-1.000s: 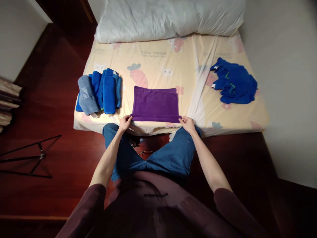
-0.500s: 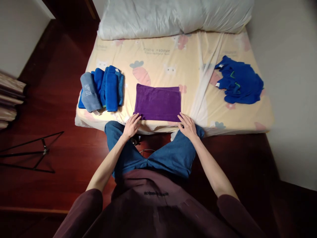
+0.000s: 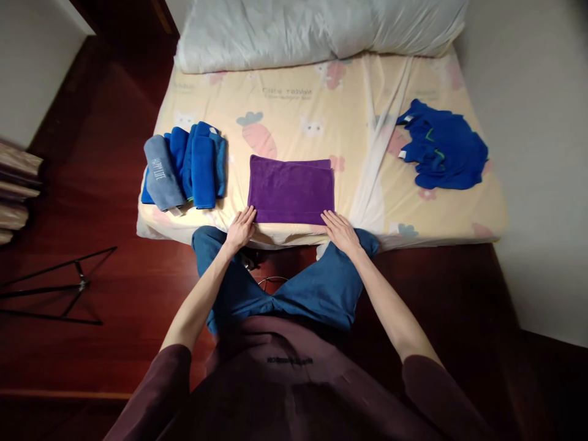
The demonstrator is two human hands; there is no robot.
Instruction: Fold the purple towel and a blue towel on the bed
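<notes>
Head view: purple towel between flat, open left hand and right hand, seemingly touching.

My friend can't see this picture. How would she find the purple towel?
Look at the yellow cartoon bedsheet, along its near edge. The purple towel lies flat in the middle, between the left hand and right hand. It's the only purple cloth; the others are blue.

On the bed, the folded towel lies at the near edge, a stack of folded cloths to its left, a loose heap of cloths far right, the pillow behind.
</notes>
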